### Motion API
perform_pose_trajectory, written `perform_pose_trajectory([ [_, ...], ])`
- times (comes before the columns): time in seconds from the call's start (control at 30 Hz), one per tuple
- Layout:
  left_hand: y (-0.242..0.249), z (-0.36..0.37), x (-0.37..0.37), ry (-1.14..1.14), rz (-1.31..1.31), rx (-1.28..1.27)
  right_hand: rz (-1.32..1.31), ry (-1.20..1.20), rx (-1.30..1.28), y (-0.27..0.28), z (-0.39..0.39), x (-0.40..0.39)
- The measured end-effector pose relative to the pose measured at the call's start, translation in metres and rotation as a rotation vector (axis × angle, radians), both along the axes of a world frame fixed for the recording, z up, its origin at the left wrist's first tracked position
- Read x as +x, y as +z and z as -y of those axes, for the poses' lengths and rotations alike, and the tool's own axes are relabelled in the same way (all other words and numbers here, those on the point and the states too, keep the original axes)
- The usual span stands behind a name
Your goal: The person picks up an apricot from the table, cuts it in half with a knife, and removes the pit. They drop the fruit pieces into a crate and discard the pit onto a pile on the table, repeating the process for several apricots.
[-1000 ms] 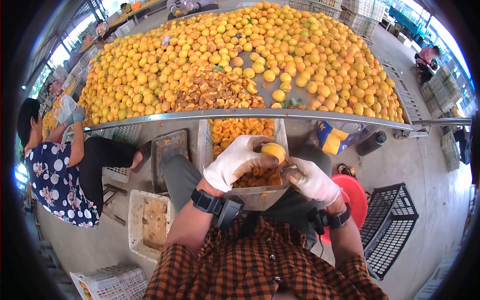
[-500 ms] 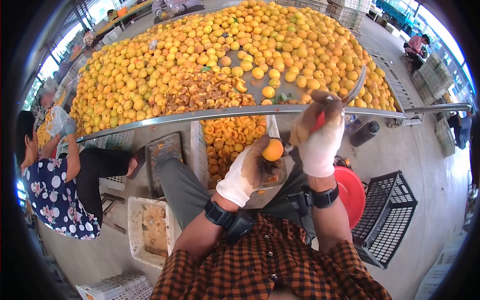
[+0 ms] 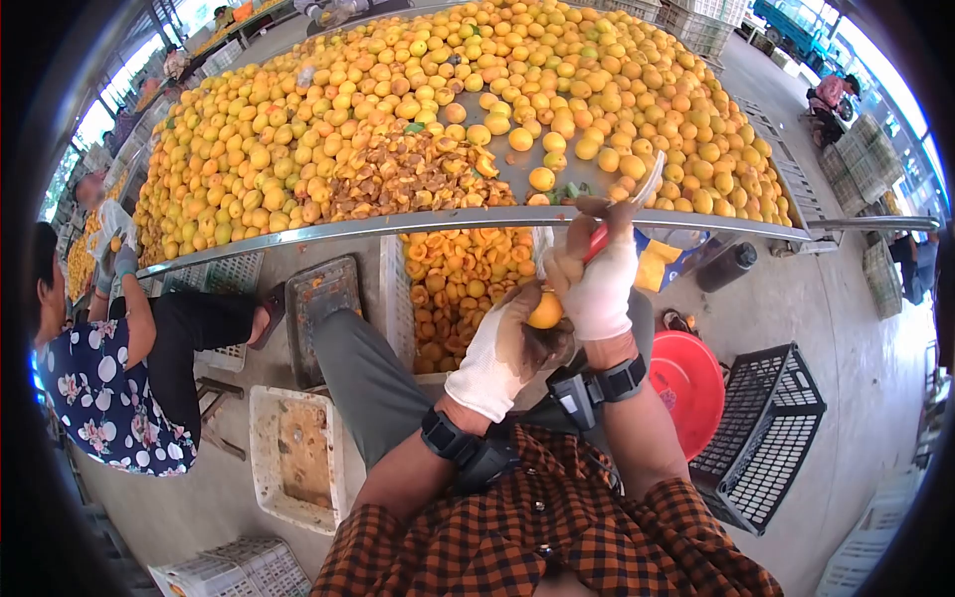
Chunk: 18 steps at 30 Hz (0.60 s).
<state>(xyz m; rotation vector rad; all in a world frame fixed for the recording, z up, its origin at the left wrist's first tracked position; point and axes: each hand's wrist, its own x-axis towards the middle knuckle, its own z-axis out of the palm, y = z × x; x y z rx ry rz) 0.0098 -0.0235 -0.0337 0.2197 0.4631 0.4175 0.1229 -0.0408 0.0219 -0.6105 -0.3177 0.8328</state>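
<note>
In a stained white glove, my left hand (image 3: 505, 350) is closed around a whole orange-yellow apricot (image 3: 544, 310). My right hand (image 3: 600, 284), gloved the same way, grips a red-handled knife (image 3: 652, 181) whose curved blade points up and away over the table edge. The right fingers are right at the apricot, close against the left hand. Beneath the hands stands a white crate (image 3: 398, 313) filled with halved apricots (image 3: 460, 284). On the table in front lies a heap of pits and scraps (image 3: 413, 179).
A metal-rimmed table (image 3: 348, 231) bears a large pile of apricots (image 3: 259, 149). A co-worker (image 3: 119, 398) sits at left. Around me are a shallow white tray (image 3: 298, 458), a dark tray (image 3: 323, 308), a red basin (image 3: 686, 393), a black crate (image 3: 761, 438) and a dark bottle (image 3: 726, 267).
My right hand has come down and left with the knife, closing in on the apricot. My left hand has shifted slightly right. The co-worker's hands have moved left and lower.
</note>
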Motion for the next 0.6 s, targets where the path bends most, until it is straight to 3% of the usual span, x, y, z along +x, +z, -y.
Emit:
perform_pose_trajectory([
  [0.07, 0.014, -0.002, -0.004, -0.025, -0.095, 0.331, -0.181, -0.025, -0.084, 0.005, -0.004, 0.004],
  [0.2, 0.011, -0.021, -0.005, -0.075, -0.03, 0.39, -0.149, -0.015, -0.094, 0.003, -0.005, 0.01],
  [0.27, 0.02, -0.028, -0.001, -0.026, 0.005, 0.277, 0.043, 0.094, 0.055, 0.005, -0.006, 0.015],
  [0.4, 0.028, -0.027, 0.002, 0.031, -0.025, 0.203, 0.199, 0.041, -0.038, 0.005, -0.013, 0.011],
  [0.5, 0.014, -0.028, 0.002, 0.081, -0.057, 0.264, 0.113, 0.074, -0.068, -0.003, -0.016, 0.004],
  [0.57, 0.012, -0.034, 0.001, 0.009, -0.249, 0.507, 0.106, 0.093, -0.042, -0.009, -0.019, 0.002],
  [0.6, 0.014, -0.033, 0.002, 0.009, -0.25, 0.507, 0.085, 0.07, -0.062, -0.012, -0.021, 0.001],
])
